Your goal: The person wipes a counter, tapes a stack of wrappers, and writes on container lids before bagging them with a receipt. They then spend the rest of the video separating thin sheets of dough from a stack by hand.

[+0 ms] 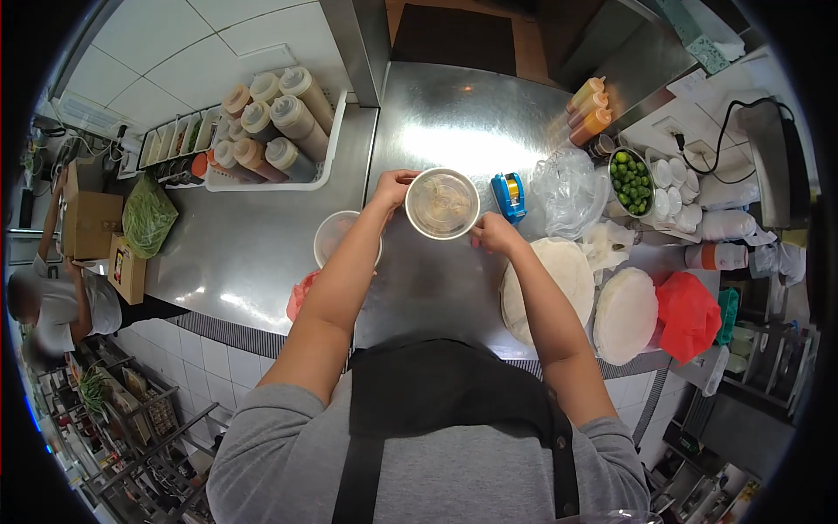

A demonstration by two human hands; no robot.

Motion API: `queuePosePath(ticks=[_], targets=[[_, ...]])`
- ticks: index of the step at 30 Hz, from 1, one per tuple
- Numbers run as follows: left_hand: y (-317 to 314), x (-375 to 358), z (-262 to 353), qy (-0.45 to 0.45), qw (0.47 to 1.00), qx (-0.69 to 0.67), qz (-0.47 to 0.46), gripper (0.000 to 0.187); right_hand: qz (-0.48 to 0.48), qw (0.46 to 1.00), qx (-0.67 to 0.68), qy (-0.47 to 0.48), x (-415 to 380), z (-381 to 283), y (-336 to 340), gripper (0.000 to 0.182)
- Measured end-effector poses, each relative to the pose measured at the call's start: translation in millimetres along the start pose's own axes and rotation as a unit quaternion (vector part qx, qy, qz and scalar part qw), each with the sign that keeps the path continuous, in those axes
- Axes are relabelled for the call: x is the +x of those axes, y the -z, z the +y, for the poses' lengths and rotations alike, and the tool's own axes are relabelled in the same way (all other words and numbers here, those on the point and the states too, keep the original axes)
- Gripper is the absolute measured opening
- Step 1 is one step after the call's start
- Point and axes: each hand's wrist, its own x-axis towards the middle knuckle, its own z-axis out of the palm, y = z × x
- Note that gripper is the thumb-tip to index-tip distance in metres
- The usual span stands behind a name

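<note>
While both hands are bracing a round tub (443, 203) with a clear lid (443, 194) at the middle of the bench (428, 297), the fingers of the left hand (397, 187) are gripping its rim at ten o'clock and those of the right hand (497, 233) are grasping its edge at four. Twelve is pointing away from the person, with the tub as the dial's centre; whether it is resting on the metal or hanging just above, I cannot tell. A blue tape dispenser (508, 197) is standing near the right fingers at three o'clock, so a sideways swing of that hand could be knocking it over. At eight, a second container (328, 240) is lying partly beneath the left forearm, where a dropping elbow could be shoving or tipping it. The right forearm is passing over a stack of pale rounds (566, 271) at four, which a low sleeve or elbow might be dragging askew. The likeliest trouble is uneven squeezing: if one side is pressing harder, the tub could be tilting, and a poorly seated lid could be lifting and letting the contents spill.
</note>
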Motion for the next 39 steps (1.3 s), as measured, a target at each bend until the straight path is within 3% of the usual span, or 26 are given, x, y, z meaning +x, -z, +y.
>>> queuePosePath(ticks=[2, 3, 4, 5, 6, 7, 8, 10, 11, 12, 13, 14, 16, 20, 21, 23, 25, 26, 28, 29, 31, 33, 35, 37, 39], targets=[[1, 5, 3, -0.012, 0.998, 0.051, 0.016, 0.032, 0.08, 0.997, 0.003, 0.01, -2, 7, -11, 0.042], [4, 11, -1, -0.05, 0.989, 0.104, 0.094, 0.03, 0.08, 0.997, 0.005, 0.01, -4, 12, -20, 0.042], [8, 14, -4, -0.088, 0.969, 0.156, 0.171, 0.029, 0.167, 0.985, 0.031, 0.023, -8, 17, -29, 0.041], [15, 16, -7, -0.1, 0.978, 0.07, 0.17, 0.023, 0.253, 0.965, 0.056, 0.038, -12, 23, -36, 0.04], [15, 11, -4, -0.103, 0.978, 0.072, 0.169, 0.023, 0.256, 0.964, 0.058, 0.038, -22, 17, -44, 0.04], [14, 1, -1, -0.106, 0.985, -0.089, 0.102, 0.03, 0.301, 0.921, 0.246, 0.01, -36, 1, -57, 0.038], [11, -9, 0, -0.106, 0.962, -0.248, 0.032, 0.039, 0.335, 0.841, 0.425, -0.018, -45, -18, -71, 0.039], [-10, -28, -7, -0.062, 0.961, -0.27, -0.001, 0.043, 0.402, 0.745, 0.532, -0.001, -45, -59, -102, 0.042], [-22, -38, -12, -0.014, 0.955, -0.293, -0.031, 0.048, 0.407, 0.741, 0.534, 0.0, -42, -75, -109, 0.042], [-31, -46, -16, -0.015, 0.956, -0.29, -0.036, 0.048, 0.425, 0.783, 0.454, -0.009, -41, -90, -113, 0.044], [-39, -52, -20, -0.033, 0.973, -0.228, -0.007, 0.048, 0.441, 0.817, 0.371, -0.018, -43, -101, -108, 0.048], [-43, -57, -22, -0.053, 0.985, -0.164, 0.021, 0.049, 0.447, 0.812, 0.375, -0.018, -46, -108, -97, 0.048], [-41, -65, -19, -0.066, 0.985, -0.159, -0.014, 0.052, 0.342, 0.755, 0.56, 0.008, -60, -131, -62, 0.051], [-39, -86, 5, -0.04, 0.953, -0.293, -0.072, 0.056, 0.364, 0.78, 0.508, -0.032, -65, -128, -51, 0.052], [-41, -91, 12, -0.042, 0.935, -0.345, -0.075, 0.057, 0.38, 0.778, 0.5, -0.002, -50, -116, -57, 0.05], [-45, -90, 13, -0.069, 0.943, -0.322, -0.051, 0.058, 0.402, 0.772, 0.492, 0.023, -39, -103, -50, 0.049], [-40, -84, 9, -0.096, 0.949, -0.298, -0.027, 0.059, 0.224, 0.702, 0.676, -0.015, -41, -92, -35, 0.045], [-32, -74, 0, -0.104, 0.948, -0.298, -0.042, 0.059, 0.23, 0.698, 0.678, -0.016, -43, -87, -33, 0.045], [-31, -65, -14, -0.112, 0.946, -0.297, -0.061, 0.058, 0.122, 0.625, 0.771, -0.004, -43, -76, -31, 0.049], [-32, -65, -20, -0.099, 0.943, -0.317, -0.04, 0.056, 0.125, 0.623, 0.772, -0.003, -41, -73, -31, 0.049], [-33, -62, -23, -0.085, 0.939, -0.332, -0.019, 0.055, 0.136, 0.675, 0.726, 0.001, -32, -69, -32, 0.047], [-38, -58, -29, -0.132, 0.94, -0.307, 0.071, 0.051, 0.115, 0.698, 0.707, -0.014, -28, -58, -28, 0.042], [-37, -50, -29, -0.149, 0.949, -0.264, 0.088, 0.048, 0.096, 0.723, 0.683, -0.027, -32, -45, -21, 0.037], [-32, -44, -26, -0.165, 0.954, -0.225, 0.11, 0.046, 0.096, 0.832, 0.545, -0.025, -48, -40, -7, 0.034], [-24, -40, -20, -0.156, 0.977, -0.106, 0.099, 0.047, 0.21, 0.86, 0.463, 0.04, -64, -25, 15, 0.025]])
